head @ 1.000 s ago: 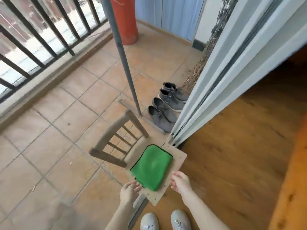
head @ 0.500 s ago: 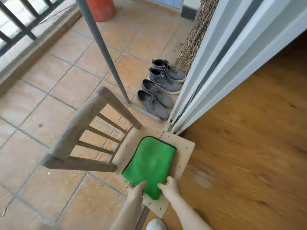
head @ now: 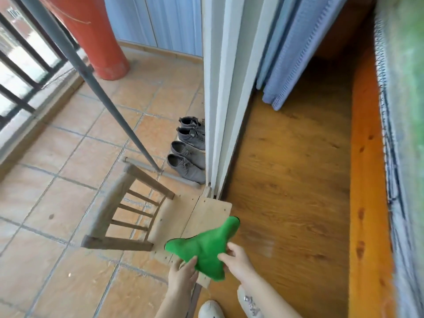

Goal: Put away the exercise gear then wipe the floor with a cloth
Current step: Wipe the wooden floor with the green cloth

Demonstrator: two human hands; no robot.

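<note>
Above the wooden chair [head: 128, 203] seat, left hand [head: 182, 275] and right hand [head: 237, 260] pinch the bunched green cloth [head: 204, 249]; grey shoes [head: 188, 154], metal pole [head: 91, 81] and door frame [head: 226, 88] stand beyond.

Wooden chair seat [head: 206, 210] under bunched green cloth [head: 204, 249], tiled floor [head: 68, 157] bearing grey shoes [head: 188, 161]

I hold the green cloth [head: 206, 249] bunched between my left hand [head: 182, 273] and right hand [head: 237, 260], above the wooden chair's seat [head: 202, 212].
</note>
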